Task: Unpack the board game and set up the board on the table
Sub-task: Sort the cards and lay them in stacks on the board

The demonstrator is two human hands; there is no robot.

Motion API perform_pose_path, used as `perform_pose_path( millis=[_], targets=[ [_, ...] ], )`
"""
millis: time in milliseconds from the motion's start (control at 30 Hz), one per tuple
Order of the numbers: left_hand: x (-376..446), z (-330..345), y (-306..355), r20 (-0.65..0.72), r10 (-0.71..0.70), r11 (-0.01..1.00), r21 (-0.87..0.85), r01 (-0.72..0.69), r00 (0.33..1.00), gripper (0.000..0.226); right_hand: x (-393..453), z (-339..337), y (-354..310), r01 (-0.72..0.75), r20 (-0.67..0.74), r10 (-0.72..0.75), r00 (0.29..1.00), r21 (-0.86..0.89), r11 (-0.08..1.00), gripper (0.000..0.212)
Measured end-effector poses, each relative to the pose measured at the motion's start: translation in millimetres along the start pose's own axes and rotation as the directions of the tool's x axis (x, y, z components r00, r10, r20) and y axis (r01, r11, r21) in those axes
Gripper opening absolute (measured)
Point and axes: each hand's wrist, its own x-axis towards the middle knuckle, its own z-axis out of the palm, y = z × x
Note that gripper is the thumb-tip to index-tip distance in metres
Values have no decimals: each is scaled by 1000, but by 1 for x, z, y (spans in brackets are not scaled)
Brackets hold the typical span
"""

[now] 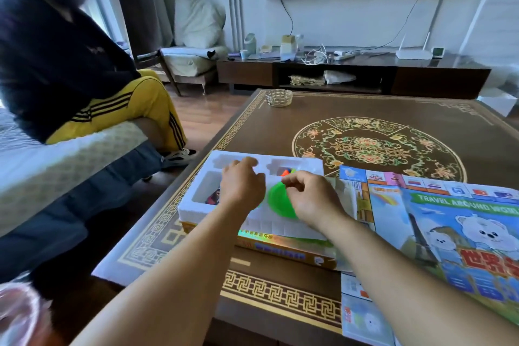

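Both forearms reach in over the table (280, 300), right hand (314, 199) pinching the green disc (278, 202) to lift it from the foam tray (252, 161), left hand (243, 185) loosely curled on the tray, probably steadying it, while the board (393, 199) lies half-unfolded just right under the lid (463, 233).

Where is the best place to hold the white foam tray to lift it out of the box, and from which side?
Probably grip the white foam tray by its two short ends, coming from left and right above. Its thick outer walls stand clear above the box, while the compartments inside look thin.
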Motion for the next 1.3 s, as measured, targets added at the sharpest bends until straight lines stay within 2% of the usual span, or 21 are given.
perform_pose_path(
  millis=[100,200,333,500,667,800,1000,1067,1100,1167,1233,1300],
  targets=[
    [6,-9,-23,72,-169,951,275,143,983,40,5,11,-2,8,11,-8,1000,-22,1000,24],
    [9,-9,-33,128,-282,927,293,235,951,43,7,21,-3,21,43,-19,999,-61,998,27],
    [18,-6,-36,149,-283,927,298,229,948,40,7,27,-1,30,100,-21,995,-92,995,30],
    [27,-8,-38,207,-298,934,267,239,932,21,7,32,4,9,109,4,994,-111,994,29],
    [35,-7,-37,274,-339,918,306,252,900,26,8,34,7,0,100,14,995,-143,990,28],
    [34,-8,-35,302,-287,920,351,174,909,16,8,36,8,16,87,-1,996,-171,985,27],
    [32,-13,-36,221,-167,986,42,162,961,15,8,33,5,12,81,0,997,-151,988,27],
    [26,-23,-28,127,-137,989,-33,142,982,30,8,31,2,1,73,9,997,-125,992,28],
    [24,-25,-25,60,-136,987,-73,140,989,29,7,29,0,6,58,1,998,-113,994,28],
    [21,-27,-16,-27,-173,960,-227,162,985,11,6,28,-4,37,12,-37,999,-71,997,29],
    [13,-28,-1,14,-166,915,-371,160,986,20,4,26,-10,58,-30,-58,998,31,998,31],
    [3,-25,16,161,-94,848,-505,164,982,11,3,25,-18,38,-58,-28,998,178,983,26]
  ],
)
